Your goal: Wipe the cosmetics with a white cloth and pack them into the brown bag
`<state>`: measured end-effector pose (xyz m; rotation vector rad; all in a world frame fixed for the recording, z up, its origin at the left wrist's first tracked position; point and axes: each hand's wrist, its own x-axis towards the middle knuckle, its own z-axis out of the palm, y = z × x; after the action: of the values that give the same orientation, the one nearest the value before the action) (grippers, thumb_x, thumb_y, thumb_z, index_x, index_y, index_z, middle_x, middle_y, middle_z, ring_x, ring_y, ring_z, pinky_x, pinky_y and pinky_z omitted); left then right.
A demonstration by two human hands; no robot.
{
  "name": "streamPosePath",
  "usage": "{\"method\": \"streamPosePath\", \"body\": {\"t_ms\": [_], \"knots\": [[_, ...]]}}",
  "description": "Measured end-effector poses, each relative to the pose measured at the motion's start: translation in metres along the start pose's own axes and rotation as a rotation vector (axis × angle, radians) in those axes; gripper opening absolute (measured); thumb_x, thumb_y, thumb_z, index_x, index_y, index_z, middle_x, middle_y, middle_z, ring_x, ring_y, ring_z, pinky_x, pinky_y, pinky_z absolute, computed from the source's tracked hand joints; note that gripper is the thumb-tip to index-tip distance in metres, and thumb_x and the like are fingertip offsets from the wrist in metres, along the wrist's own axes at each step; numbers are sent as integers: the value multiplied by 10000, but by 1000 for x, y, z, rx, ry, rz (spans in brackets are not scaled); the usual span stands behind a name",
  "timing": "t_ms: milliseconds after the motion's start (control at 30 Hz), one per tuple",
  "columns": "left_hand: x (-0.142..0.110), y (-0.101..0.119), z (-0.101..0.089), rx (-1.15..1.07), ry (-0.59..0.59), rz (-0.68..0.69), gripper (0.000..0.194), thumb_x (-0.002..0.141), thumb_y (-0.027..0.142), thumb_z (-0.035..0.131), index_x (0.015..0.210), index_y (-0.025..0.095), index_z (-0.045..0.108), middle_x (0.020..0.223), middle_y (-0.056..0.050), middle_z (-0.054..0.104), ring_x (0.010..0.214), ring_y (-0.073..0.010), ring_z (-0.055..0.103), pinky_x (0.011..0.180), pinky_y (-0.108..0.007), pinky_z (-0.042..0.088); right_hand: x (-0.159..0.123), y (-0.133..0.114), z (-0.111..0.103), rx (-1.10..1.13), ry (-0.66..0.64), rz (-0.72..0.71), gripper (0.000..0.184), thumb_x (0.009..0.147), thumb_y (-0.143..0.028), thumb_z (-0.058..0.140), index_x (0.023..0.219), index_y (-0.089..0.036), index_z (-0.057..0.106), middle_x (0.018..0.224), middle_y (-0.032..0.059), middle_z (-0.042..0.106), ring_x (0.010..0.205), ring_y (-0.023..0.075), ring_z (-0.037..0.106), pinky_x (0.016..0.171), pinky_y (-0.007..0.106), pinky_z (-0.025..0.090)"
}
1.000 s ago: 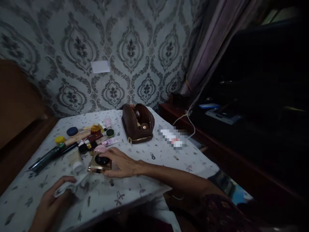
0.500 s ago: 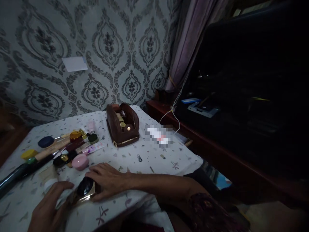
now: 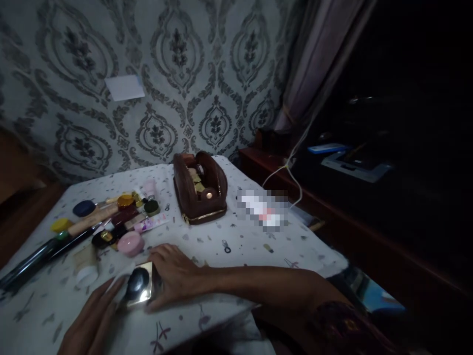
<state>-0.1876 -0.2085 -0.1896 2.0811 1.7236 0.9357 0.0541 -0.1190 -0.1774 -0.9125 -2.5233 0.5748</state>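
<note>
R hand (image 3: 176,277) grasps bottle (image 3: 142,282) at 3 o'clock; L hand (image 3: 90,318) w/ cloth (image 3: 119,284) at 9, can't tell grip; prob. best: R firm, cloth flat

The right grip (image 3: 175,273) holds a black-topped gold container (image 3: 140,282).

Square container (image 3: 142,287) bright gold, metal-like, reflective, its round cap (image 3: 138,280) glossy black; pink pot (image 3: 130,244) smooth, plastic-looking, soft sheen; brown case (image 3: 192,197) leather-like, dull sheen, zip (image 3: 207,215) gold-toned metal; dark tube (image 3: 31,265) glossy; table cover (image 3: 207,244) mostly matt; curtain (image 3: 314,64) matt, folded cloth.
</note>
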Motion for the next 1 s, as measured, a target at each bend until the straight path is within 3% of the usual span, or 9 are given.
{"method": "streamPosePath", "body": {"t_ms": [67, 133, 233, 333, 433, 633, 800, 1000], "knots": [[6, 8, -5, -82, 15, -53, 372, 936, 444, 518, 1285, 494, 639, 1373, 58, 652, 1327, -292, 569, 1159, -486, 433, 1, 3, 2, 62, 5, 20, 840, 572, -588, 882, 1184, -100, 577, 1240, 156, 608, 1160, 314, 536, 1039, 447, 446], [14, 12, -10, -182, -22, -104, 301, 899, 442, 600, 1153, 359, 740, 1216, -12, 727, 1180, -280, 659, 1038, -413, 536, 1, 6, 5, 122, 7, 34, 811, 586, -562, 885, 1188, -112, 580, 1208, 154, 620, 1153, 322, 538, 1022, 474, 449], [24, 12, -14, -278, 69, -271, 362, 890, 430, 624, 1183, 232, 702, 1108, -59, 732, 972, -225, 689, 868, -343, 574, 1, 11, 9, 197, 22, 9, 899, 642, -503, 876, 1366, -144, 484, 1304, 171, 576, 1219, 339, 505, 1029, 520, 432], [27, 13, -14, -363, 150, -293, 378, 879, 401, 645, 1197, 195, 643, 1036, -51, 717, 838, -175, 653, 743, -284, 543, 0, 13, 11, 223, -1, 7, 1086, 651, -488, 871, 1514, -133, 315, 1402, 214, 499, 1290, 373, 456, 1042, 567, 414], [28, 21, -14, -311, 113, -246, 300, 911, 371, 609, 1154, 202, 656, 1003, -38, 720, 833, -174, 652, 751, -286, 526, -2, 11, 12, 242, 3, 13, 1133, 670, -470, 855, 1561, -145, 235, 1406, 213, 489, 1292, 375, 457, 1060, 585, 403], [36, 32, -13, -86, 13, -30, 242, 966, 286, 528, 1147, 218, 672, 1137, -53, 728, 1056, -214, 672, 931, -340, 526, -3, 13, 17, 271, 37, 38, 1147, 692, -416, 832, 1590, -155, 168, 1367, 192, 518, 1273, 369, 487, 1064, 609, 403], [43, 33, -8, -5, -13, 84, 225, 1000, 246, 474, 1140, 226, 650, 1127, -60, 719, 1060, -209, 673, 921, -362, 547, -2, 14, 18, 283, 44, 38, 1174, 683, -415, 842, 1597, -160, 151, 1371, 193, 519, 1270, 374, 494, 1050, 613, 422], [53, 36, -8, 37, -131, 160, 414, 1000, 177, 407, 1393, 265, 506, 1202, -80, 637, 1131, -212, 613, 975, -408, 521, -1, 13, 18, 283, 62, 15, 1186, 675, -404, 843, 1594, -153, 137, 1372, 197, 525, 1249, 375, 506, 1037, 616, 432]]}}
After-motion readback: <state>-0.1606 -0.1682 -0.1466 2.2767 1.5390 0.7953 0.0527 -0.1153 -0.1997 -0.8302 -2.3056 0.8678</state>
